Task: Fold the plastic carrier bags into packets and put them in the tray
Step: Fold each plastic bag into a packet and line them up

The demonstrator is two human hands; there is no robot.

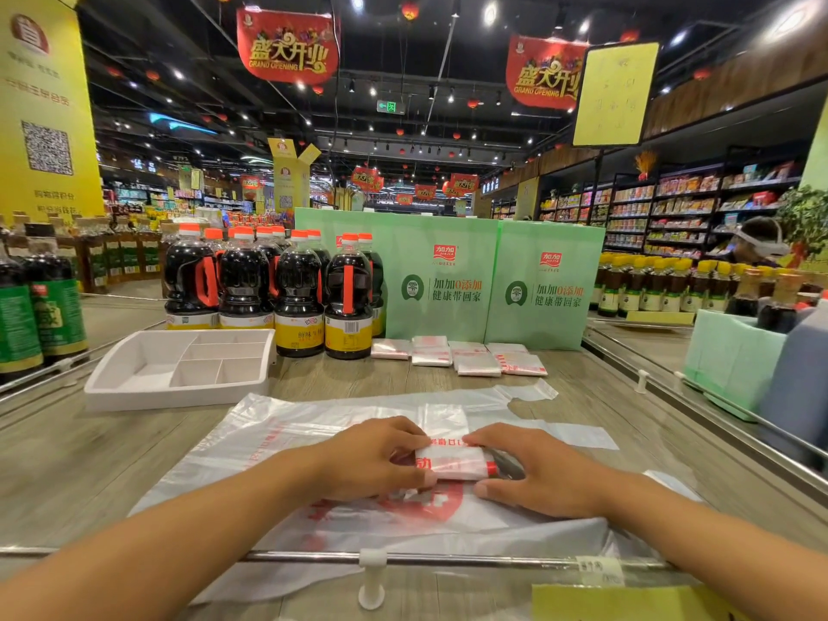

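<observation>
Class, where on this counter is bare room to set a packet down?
Bare wood left of the spread bag, in front of the tray; a strip between the bag and the folded packets. Crowded at the soy sauce bottles.

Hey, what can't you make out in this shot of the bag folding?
Head view only:
1. Packet: partly covered by the left hand and right hand.
2. Red print on the spread bag: covered by the packet and both hands.
3. Yellow sign: writing too faint to read.
4. Back packets: stacked, count unclear.
</observation>
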